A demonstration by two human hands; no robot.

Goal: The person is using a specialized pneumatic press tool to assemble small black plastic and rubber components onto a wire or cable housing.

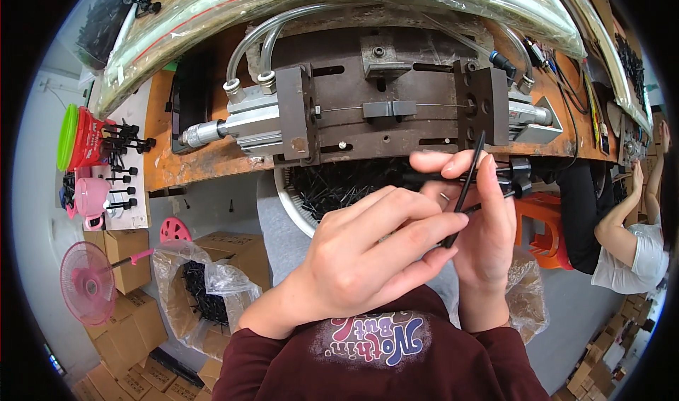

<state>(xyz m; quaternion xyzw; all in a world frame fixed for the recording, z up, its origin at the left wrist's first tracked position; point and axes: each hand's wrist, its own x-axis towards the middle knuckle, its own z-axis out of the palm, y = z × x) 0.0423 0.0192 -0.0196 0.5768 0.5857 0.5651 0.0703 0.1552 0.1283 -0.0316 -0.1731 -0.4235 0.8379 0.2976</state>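
Above my lap, my left hand (375,252) is closed, its fingertips pinching the lower part of a thin black plastic stick (472,175). The stick slants upward between the thumb and fingers of my right hand (488,238). My right hand is curled round several more black sticks with thick cylindrical heads (521,178), which poke out on its right side. Part of these pieces is hidden by my fingers. Just beyond my hands stands a metal bench fixture (385,129) with a small split grey block (389,109) at its middle and a pneumatic cylinder (251,118) at each side.
A white tub (286,203) of thin black pieces sits under the bench edge. Left are a red bucket (88,139), a pink cup (92,196), a pink fan (88,282) and a plastic-lined box (205,295). Another person (629,245) sits right, near an orange stool (541,228).
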